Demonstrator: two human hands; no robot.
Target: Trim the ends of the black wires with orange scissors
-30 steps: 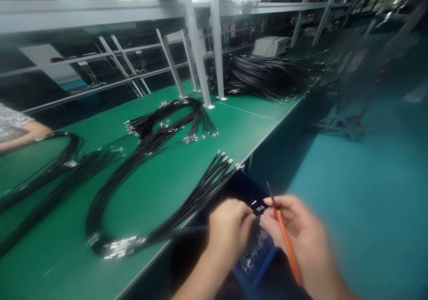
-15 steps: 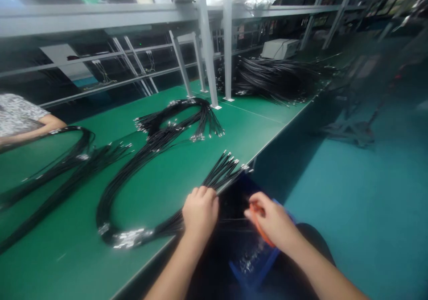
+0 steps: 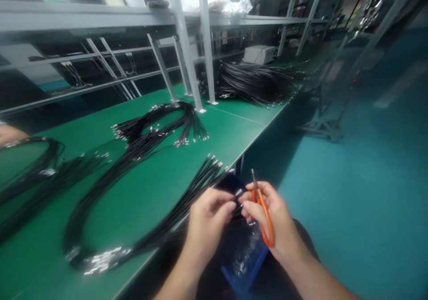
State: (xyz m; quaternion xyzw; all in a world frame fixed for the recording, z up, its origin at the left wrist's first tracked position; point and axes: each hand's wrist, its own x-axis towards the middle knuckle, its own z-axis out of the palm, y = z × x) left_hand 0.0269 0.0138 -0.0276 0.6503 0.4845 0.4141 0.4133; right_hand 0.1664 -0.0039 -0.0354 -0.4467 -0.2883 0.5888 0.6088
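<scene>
The left hand [image 3: 207, 214] pinches a cable tip [image 3: 238, 193] while the right hand [image 3: 278, 217], just beside it, grasps orange scissors [image 3: 266, 217] above a blue bin [image 3: 257, 268].

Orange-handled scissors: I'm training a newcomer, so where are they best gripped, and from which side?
Probably grip the orange-handled scissors by the handles, from the wearer's side: the narrow tip points away, while the handles slant back across the right hand.

Black cable bundles [image 3: 109, 177] lie across the green bench [image 3: 137, 202]
</scene>
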